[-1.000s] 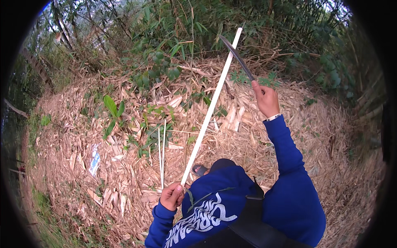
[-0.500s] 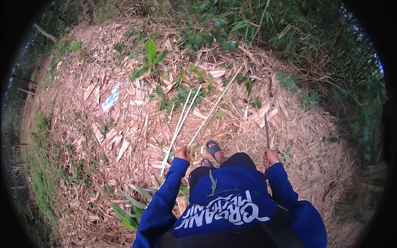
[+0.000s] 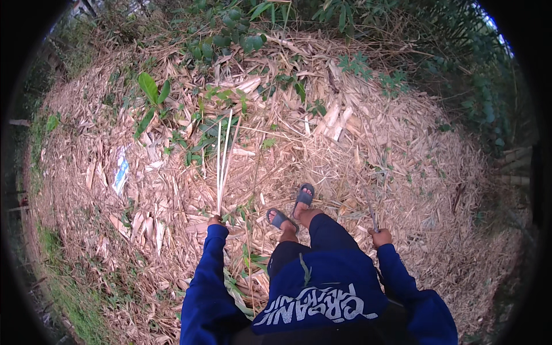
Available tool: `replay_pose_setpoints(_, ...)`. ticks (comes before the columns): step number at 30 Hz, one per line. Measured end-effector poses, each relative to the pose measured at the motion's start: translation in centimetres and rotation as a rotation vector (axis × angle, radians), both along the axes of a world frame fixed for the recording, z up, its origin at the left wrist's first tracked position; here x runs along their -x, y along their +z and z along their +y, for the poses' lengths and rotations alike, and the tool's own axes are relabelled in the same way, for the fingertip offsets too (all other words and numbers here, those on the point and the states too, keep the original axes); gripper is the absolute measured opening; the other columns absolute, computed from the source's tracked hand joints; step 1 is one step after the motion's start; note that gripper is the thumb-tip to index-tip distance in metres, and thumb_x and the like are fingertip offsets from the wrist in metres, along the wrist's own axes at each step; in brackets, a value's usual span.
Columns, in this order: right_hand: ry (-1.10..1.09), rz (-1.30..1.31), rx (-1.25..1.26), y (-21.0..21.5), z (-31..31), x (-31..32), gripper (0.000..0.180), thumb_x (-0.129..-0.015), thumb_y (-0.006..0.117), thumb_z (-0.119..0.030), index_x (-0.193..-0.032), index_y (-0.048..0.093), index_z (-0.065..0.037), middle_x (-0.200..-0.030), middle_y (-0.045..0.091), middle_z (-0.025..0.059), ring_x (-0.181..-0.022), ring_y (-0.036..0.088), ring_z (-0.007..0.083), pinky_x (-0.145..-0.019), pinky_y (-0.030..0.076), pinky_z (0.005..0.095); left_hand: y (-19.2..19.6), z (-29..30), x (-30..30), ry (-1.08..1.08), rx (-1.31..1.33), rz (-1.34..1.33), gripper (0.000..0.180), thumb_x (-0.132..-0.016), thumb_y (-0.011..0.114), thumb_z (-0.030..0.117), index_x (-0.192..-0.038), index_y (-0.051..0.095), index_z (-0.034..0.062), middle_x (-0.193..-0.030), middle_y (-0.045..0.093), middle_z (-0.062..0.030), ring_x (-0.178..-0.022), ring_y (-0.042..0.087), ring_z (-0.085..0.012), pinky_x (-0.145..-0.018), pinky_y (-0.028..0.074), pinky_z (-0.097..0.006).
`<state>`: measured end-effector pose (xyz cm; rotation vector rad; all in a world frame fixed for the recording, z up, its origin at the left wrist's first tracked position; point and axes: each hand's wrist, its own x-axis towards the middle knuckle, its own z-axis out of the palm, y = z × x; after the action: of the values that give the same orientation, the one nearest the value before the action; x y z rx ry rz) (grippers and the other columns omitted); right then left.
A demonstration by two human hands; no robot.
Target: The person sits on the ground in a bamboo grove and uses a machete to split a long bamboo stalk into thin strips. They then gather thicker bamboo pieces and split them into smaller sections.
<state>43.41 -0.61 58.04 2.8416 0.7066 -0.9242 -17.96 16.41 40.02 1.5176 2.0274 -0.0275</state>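
My left hand (image 3: 215,220) is out in front on the left, closed round the lower ends of long, thin, pale strips (image 3: 223,161), probably split bamboo. They fan slightly apart towards their far ends, above the littered ground. Lower right, my right hand (image 3: 379,237) is closed round a knife (image 3: 372,211) with a narrow dark blade pointing away from me. Its handle is mostly hidden in my fist. The strips and the blade are well apart.
Dry husks and leaves (image 3: 270,172) cover the ground around my sandalled feet (image 3: 291,210). A broad-leaved green plant (image 3: 150,95) and a blue-and-white wrapper (image 3: 122,169) are at left. Dense bushes (image 3: 448,63) stand along the far right, with cut stalks (image 3: 513,167) at the edge.
My left hand has moved left, and the separate long strip has swung in beside the other two. My feet have shifted and the view has turned right. The knife stays in my right hand.
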Motion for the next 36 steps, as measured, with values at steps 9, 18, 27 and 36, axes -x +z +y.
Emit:
replay_pose_setpoints(9,-0.273,-0.046,-0.025,-1.9,-14.2,-1.9,0.051,-0.065,0.078,-0.043,-0.089,0.066,0.0,-0.088,0.068,0.0201,-0.087,0.066,0.0348,-0.08,0.052,0.0418,-8.1,-4.5,-12.6,-0.059,0.383,-0.525,0.019,-0.085,0.064,0.005,-0.102,0.058,-0.0026,-0.073,0.065,-0.0146,-0.062,0.065,-0.0248,-0.053,0.055,-0.036)
replay_pose_setpoints(18,-0.548,0.001,-0.182,-3.7,-27.8,-7.6,0.039,-0.065,0.07,-0.033,-0.09,0.063,-0.004,-0.079,0.067,0.021,-0.08,0.066,0.038,-0.078,0.053,0.043,-7.2,1.2,-36.8,-0.737,0.298,-0.197,0.028,-0.073,0.072,0.014,-0.094,0.062,-0.0014,-0.073,0.067,-0.014,-0.068,0.066,-0.0259,-0.062,0.054,-0.039)
replay_pose_setpoints(27,-1.202,-0.036,-0.074,-4.9,-39.2,-11.0,0.037,-0.069,0.066,-0.028,-0.092,0.067,0.0,-0.091,0.068,0.0229,-0.088,0.066,0.0376,-0.081,0.053,0.0451,-1.2,2.5,-59.3,-0.613,0.852,-0.927,0.031,-0.068,0.081,0.01,-0.093,0.067,-0.0001,-0.077,0.068,-0.0115,-0.066,0.066,-0.0213,-0.062,0.056,-0.034)
replay_pose_setpoints(36,-1.435,0.007,0.012,-8.6,-39.2,-15.3,0.041,-0.064,0.069,-0.036,-0.085,0.073,-0.002,-0.088,0.068,0.0233,-0.088,0.067,0.0364,-0.082,0.053,0.0439,-4.4,1.1,-78.8,-1.102,0.48,-0.304,0.024,-0.083,0.068,0.009,-0.104,0.064,-0.0023,-0.088,0.069,-0.0167,-0.081,0.068,-0.0262,-0.074,0.056,-0.037)
